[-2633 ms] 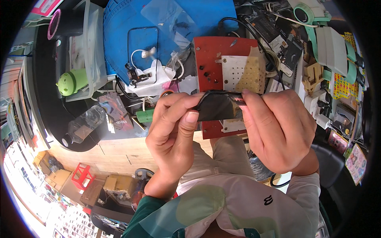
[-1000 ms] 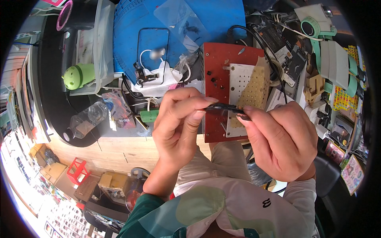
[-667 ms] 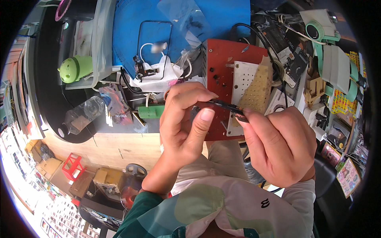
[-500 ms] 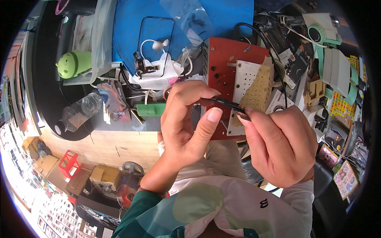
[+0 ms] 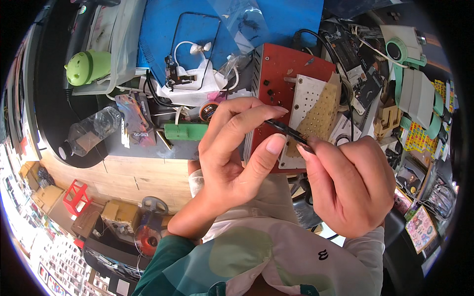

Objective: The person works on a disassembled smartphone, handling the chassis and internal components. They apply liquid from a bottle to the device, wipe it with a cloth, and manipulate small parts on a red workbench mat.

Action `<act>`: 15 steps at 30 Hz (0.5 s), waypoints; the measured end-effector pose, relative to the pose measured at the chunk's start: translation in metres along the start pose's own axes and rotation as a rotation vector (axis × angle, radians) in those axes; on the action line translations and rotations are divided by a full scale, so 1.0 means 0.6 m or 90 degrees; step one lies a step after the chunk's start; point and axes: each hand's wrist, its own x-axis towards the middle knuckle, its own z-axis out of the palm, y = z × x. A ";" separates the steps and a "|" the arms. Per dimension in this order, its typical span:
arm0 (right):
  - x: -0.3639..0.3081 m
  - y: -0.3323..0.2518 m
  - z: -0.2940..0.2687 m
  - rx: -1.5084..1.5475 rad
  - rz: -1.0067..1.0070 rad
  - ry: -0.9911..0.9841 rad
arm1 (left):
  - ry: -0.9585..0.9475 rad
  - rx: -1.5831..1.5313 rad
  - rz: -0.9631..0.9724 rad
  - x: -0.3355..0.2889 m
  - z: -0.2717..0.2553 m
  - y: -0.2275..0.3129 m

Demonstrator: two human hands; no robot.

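A thin, dark, narrow part point(image 5: 289, 130), seen almost edge-on, slants between my hands above the red box; its kind does not show. My right hand point(image 5: 353, 185) pinches its right end between thumb and fingertips. Coppery spots show beside that grip. At the other end, my left hand point(image 5: 234, 153) curves with thumb and fingers apart. Its index fingertip lies just above the part's left end and the thumb tip below it. Whether those fingers touch the part is unclear.
Under my hands stands a red box point(image 5: 276, 64) carrying a perforated metal plate point(image 5: 303, 93). A blue mat point(image 5: 163, 29) holds a thin black frame point(image 5: 219, 29). Leftward lie a green block point(image 5: 185, 131), a clear bottle point(image 5: 94, 130) and a green figure point(image 5: 89, 67). A microscope-like device point(image 5: 419, 89) stands right.
The dark part has tilted more steeply, its right end lower. My left fingertips have shifted slightly right, while my right hand keeps its pinch. The whole view has shifted a little.
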 end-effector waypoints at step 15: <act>0.002 -0.002 0.000 -0.005 0.015 0.007 | -0.020 0.067 -0.005 -0.005 0.011 0.016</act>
